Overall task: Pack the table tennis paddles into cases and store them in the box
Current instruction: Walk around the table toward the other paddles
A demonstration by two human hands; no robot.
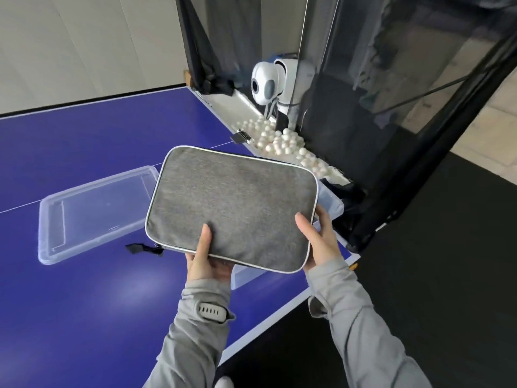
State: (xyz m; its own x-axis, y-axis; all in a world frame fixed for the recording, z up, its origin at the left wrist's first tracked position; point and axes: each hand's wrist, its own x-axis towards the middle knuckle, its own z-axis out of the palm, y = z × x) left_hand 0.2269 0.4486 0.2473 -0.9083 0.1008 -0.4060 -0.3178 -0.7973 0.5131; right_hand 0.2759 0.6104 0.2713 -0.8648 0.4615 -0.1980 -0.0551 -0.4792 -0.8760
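- The blue table tennis table (84,169) carries everything; the work sits toward its right edge, next to the black catch net (391,135), probably so the person can reach it from the side.
- The catch net's frame stands just off that right edge, with a white ball machine (268,82) behind it and a heap of white balls (282,141) in the white tray along the edge.
- The grey paddle case (232,205) is held flat and level in the air over the table's right edge, directly above the clear plastic box (331,204), which it mostly hides. Judging by this, it is about to be lowered in. Whether a paddle is inside cannot be seen; its black zip pull (137,247) hangs at the near left corner.
- The clear box lid (92,211) lies flat on the table, apart to the left of the box, leaving the opening free.
- The left hand (207,259) grips the case's near edge, thumb on top and fingers underneath.
- The right hand (319,236) grips the near right corner the same way, so the two hands keep the case level.
- A grey watch (212,310) sits over the left sleeve.
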